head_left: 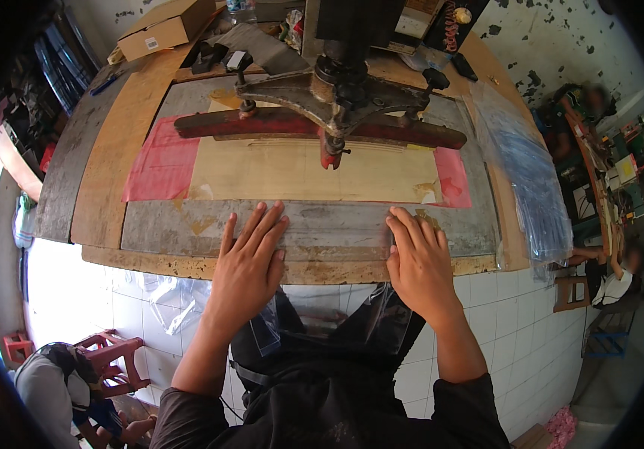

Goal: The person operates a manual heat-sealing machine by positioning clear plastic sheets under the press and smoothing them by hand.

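Note:
A clear plastic sheet (337,243) lies across the front of the grey work board (157,236) and hangs over the table's edge toward my lap. My left hand (251,251) rests palm down on its left side, fingers stretched out and slightly apart. At its right side my right hand (421,254) lies with fingers extended and the thumb along the sheet's edge. Beyond my fingertips is a long yellowish strip (314,176) with pink-red pieces (161,161) at both ends. Over it stands a metal press (333,97) with a long, worn red bar (277,126).
Stacked clear plastic sheets (535,194) lie along the table's right side. A cardboard box (165,30) sits at the back left. Loose clear plastic (176,299) hangs below the left front edge. Other people are low at the left and at the right, near a red stool (116,359).

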The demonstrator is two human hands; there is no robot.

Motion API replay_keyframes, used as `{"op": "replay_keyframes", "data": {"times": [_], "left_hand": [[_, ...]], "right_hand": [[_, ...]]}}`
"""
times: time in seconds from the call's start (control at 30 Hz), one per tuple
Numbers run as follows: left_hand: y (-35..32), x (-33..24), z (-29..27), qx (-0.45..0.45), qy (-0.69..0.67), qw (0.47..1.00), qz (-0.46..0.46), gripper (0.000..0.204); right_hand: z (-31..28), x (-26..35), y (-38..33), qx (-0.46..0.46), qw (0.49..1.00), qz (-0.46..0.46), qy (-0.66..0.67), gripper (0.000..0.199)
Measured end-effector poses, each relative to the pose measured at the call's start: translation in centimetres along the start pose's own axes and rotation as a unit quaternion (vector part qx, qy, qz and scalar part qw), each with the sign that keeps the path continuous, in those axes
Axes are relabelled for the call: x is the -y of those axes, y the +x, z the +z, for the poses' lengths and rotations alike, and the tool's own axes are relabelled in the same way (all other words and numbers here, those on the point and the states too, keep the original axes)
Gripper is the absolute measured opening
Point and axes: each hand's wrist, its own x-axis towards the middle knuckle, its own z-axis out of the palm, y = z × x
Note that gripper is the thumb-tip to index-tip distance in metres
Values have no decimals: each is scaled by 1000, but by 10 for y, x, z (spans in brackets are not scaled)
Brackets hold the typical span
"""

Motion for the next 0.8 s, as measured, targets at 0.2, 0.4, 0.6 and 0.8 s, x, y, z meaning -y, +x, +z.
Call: {"op": "replay_keyframes", "data": {"times": [0.2,0.4,0.6,0.8], "left_hand": [[-5,4,5,-27,5,999,17,48],[-19,-15,-8,-69,-18,997,16,48],[-5,-62,-19,-147,-72,985,57,36],[5,-80,-25,-150,-141,970,131,32]], "right_hand": [[10,0,-5,-58,996,25,68,42],[11,4,-24,-160,956,79,232,36],[-3,34,-40,-240,909,64,336,33],[-15,56,-43,-295,889,-46,347,40]]}}
